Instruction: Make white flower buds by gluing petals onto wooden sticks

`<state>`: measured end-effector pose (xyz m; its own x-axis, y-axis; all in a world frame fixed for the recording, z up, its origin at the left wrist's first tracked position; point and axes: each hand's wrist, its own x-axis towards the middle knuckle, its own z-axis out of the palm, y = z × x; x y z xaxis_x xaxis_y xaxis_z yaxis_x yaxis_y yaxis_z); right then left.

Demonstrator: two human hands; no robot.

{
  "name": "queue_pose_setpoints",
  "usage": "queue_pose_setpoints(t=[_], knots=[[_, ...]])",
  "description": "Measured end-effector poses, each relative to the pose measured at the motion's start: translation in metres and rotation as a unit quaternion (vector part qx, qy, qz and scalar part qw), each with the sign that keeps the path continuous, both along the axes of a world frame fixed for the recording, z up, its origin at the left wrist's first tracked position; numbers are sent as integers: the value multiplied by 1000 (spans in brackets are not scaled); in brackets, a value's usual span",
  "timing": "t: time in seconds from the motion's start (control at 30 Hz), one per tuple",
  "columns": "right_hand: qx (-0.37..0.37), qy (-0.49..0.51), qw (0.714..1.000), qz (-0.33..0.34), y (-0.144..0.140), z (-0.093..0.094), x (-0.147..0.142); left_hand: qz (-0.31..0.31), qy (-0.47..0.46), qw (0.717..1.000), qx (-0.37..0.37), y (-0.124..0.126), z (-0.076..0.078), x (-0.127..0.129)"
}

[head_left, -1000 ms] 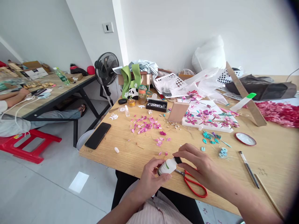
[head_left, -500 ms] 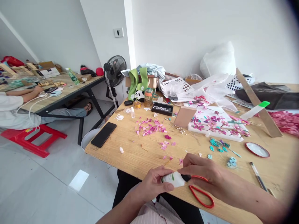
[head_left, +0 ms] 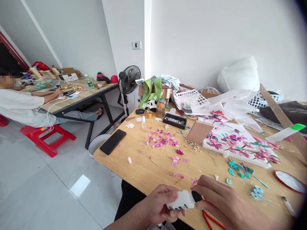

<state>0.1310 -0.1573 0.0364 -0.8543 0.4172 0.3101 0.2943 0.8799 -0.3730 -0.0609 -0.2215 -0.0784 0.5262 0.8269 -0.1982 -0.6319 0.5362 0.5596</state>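
A small white bottle (head_left: pixel 180 201) with a black cap (head_left: pixel 196 196) lies sideways at the table's near edge. My left hand (head_left: pixel 160 204) grips its body. My right hand (head_left: pixel 223 204) pinches the black cap with thumb and fingers. Red scissors (head_left: pixel 212 221) lie just under my right hand, mostly hidden. Loose pink petals (head_left: pixel 161 140) are scattered on the wooden table (head_left: pixel 148 166) beyond my hands.
A black phone (head_left: pixel 113 141) lies near the table's left corner. Teal paper pieces (head_left: pixel 238 168), a flower artwork board (head_left: pixel 237 143), a red lid (head_left: pixel 289 180) and a fan (head_left: pixel 129 80) stand farther off. Another person (head_left: pixel 24 107) sits at the left table.
The view has tilted up and swung left, so my hands and the bottle now sit lower in the picture. Both hands keep their hold on the bottle and cap.
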Motion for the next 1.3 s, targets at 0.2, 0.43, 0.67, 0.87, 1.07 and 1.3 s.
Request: queue_pose_setpoints(t=[0.2, 0.43, 0.67, 0.87, 1.07, 1.3], knots=[[79, -18, 997, -5, -3, -19, 2, -48, 18, 997, -50, 5, -3, -2], [59, -24, 998, -19, 6, -42, 1, -43, 61, 994, -84, 14, 15, -4], [19, 9, 999, -38, 8, -48, 4, -25, 119, 990, -70, 18, 42, -6], [-24, 11, 998, -60, 3, -53, 4, 37, 234, 971, -16, 15, 50, -3], [3, 12, 992, -127, 3, -69, 6, 99, 260, 961, 7, 14, 41, 4], [142, 22, 988, -52, 12, -43, 2, 3, 184, 983, -20, 17, 37, 2]])
